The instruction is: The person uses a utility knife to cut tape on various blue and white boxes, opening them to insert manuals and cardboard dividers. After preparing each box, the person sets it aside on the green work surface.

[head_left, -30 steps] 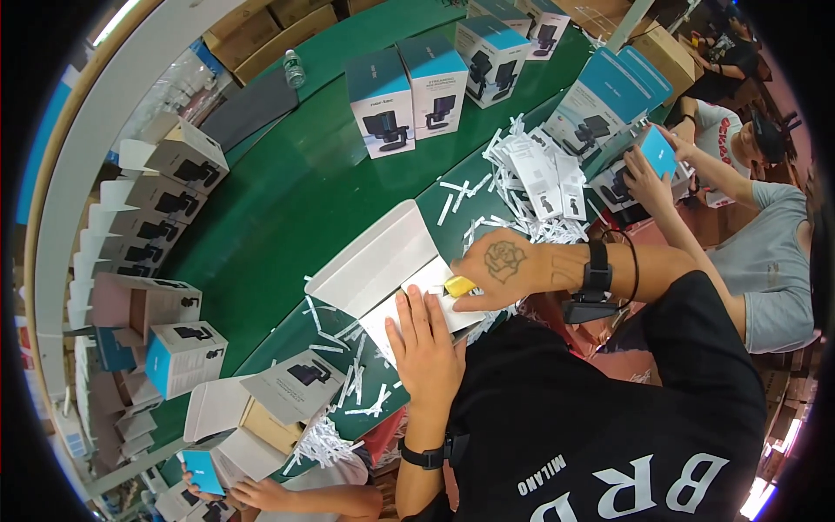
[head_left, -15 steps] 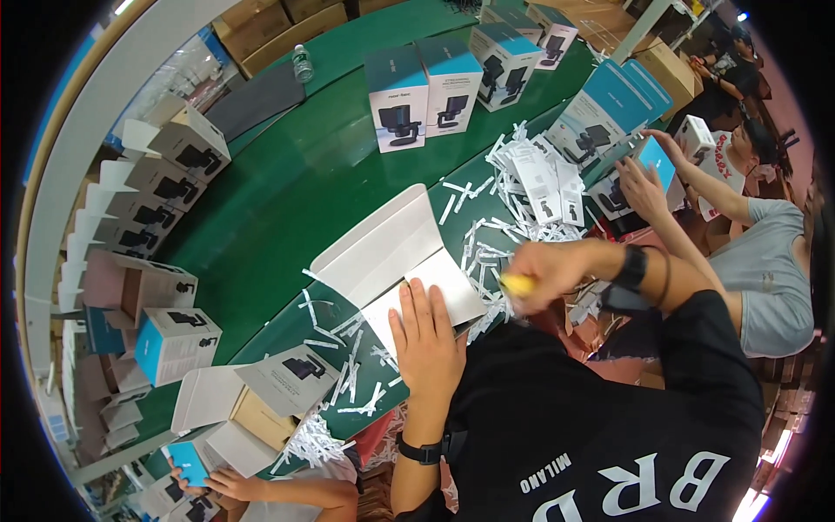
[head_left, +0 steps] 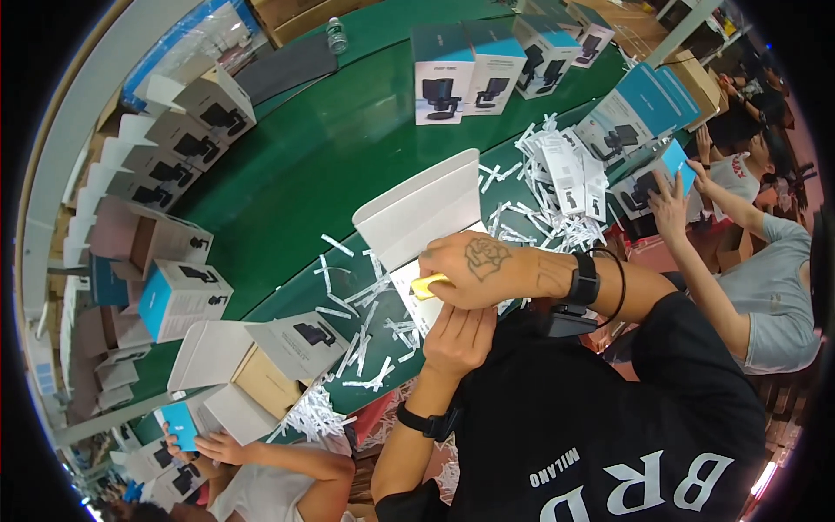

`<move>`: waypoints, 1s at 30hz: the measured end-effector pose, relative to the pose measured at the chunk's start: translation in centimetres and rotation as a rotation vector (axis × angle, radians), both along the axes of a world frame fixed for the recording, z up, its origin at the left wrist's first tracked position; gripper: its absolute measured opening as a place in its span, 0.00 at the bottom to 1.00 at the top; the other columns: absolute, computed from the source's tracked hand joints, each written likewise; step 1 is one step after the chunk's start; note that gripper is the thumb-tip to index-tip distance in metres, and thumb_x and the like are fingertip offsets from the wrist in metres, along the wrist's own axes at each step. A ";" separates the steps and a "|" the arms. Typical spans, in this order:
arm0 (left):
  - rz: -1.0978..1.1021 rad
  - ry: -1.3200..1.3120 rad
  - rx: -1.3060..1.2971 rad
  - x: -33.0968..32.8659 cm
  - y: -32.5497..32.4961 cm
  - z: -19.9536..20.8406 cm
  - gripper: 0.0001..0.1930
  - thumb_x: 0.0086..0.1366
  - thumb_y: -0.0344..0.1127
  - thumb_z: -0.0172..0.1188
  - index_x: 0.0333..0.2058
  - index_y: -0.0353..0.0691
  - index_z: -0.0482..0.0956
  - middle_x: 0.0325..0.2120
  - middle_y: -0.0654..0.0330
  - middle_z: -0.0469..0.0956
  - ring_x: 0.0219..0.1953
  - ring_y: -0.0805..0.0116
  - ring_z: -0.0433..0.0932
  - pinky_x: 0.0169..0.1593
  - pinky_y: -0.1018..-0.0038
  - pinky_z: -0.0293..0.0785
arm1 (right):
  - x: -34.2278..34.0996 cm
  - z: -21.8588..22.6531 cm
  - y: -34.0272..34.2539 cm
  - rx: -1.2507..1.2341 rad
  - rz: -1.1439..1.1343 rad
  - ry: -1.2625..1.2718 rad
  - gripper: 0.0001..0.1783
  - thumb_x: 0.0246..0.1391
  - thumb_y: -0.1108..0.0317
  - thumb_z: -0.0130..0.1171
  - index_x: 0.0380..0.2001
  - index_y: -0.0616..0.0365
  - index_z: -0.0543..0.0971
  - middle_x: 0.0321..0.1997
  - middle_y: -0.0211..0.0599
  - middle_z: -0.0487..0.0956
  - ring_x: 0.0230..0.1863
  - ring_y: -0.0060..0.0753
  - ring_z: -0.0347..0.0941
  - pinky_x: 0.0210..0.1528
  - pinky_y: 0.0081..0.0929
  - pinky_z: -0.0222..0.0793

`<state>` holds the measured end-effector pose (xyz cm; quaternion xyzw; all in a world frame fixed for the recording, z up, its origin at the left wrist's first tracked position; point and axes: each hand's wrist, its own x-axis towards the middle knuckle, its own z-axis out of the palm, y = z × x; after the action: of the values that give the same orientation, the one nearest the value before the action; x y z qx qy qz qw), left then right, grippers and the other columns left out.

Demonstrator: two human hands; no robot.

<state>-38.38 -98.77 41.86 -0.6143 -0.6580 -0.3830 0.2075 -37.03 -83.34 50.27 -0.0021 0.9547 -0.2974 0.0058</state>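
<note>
A white carton [head_left: 420,204] lies in front of me, its long lid flap raised on the far side. My right hand [head_left: 477,268] is closed around a small yellow tool [head_left: 428,285] over the carton's opening; its exact kind is hidden by the fingers. My left hand [head_left: 459,341] is at the carton's near side, just under the right hand. Its fingers are bent and pressed together at the carton's edge, with the tips partly covered. Paper strips [head_left: 383,296] lie scattered beside the carton.
Printed microphone boxes [head_left: 442,87] stand at the far side of the green table [head_left: 296,165]. Open cartons [head_left: 187,148] line the left. A co-worker's hand [head_left: 668,207] holds a blue-topped box at right; another person's hand [head_left: 222,448] is at lower left. A bottle [head_left: 336,35] stands behind.
My right hand has swung left with the yellow tool, from beside the carton to over it. My left hand's spread fingers have drawn together near the carton's edge. The view has shifted.
</note>
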 end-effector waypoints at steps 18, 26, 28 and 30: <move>-0.003 -0.113 -0.035 0.0 -1.6 0.6 0.13 0.52 0.35 0.73 0.36 0.37 0.87 0.35 0.58 0.86 0.39 0.61 0.84 0.48 0.65 0.80 | -0.5 -1.1 -2.8 0.203 0.099 0.133 0.15 0.53 0.59 0.63 0.36 0.59 0.80 0.34 0.42 0.78 0.31 0.45 0.81 0.32 0.40 0.77; 0.033 -0.108 -0.059 0.2 -2.0 1.5 0.13 0.54 0.35 0.72 0.38 0.37 0.87 0.37 0.58 0.86 0.40 0.61 0.85 0.48 0.66 0.79 | -1.5 -1.6 -4.2 0.137 0.175 0.159 0.17 0.48 0.53 0.65 0.34 0.55 0.82 0.31 0.37 0.80 0.30 0.44 0.81 0.32 0.39 0.77; 0.039 -0.111 -0.066 0.3 -2.3 1.5 0.13 0.54 0.35 0.71 0.38 0.37 0.86 0.37 0.58 0.86 0.40 0.60 0.85 0.48 0.66 0.79 | -1.2 -1.7 -4.3 0.024 0.161 0.146 0.18 0.47 0.53 0.66 0.35 0.55 0.83 0.29 0.36 0.81 0.30 0.45 0.82 0.33 0.38 0.77; 0.026 -0.149 -0.098 0.5 -2.3 0.7 0.14 0.54 0.35 0.71 0.39 0.36 0.86 0.38 0.57 0.86 0.41 0.59 0.85 0.49 0.64 0.79 | -0.1 -1.1 -3.0 -0.218 0.042 0.083 0.19 0.47 0.52 0.67 0.35 0.55 0.83 0.29 0.40 0.82 0.31 0.48 0.81 0.34 0.40 0.77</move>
<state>-37.86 -101.08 42.58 -0.5849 -0.6974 -0.3924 0.1324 -37.11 -86.35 49.22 -0.0348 0.9159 -0.3988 -0.0280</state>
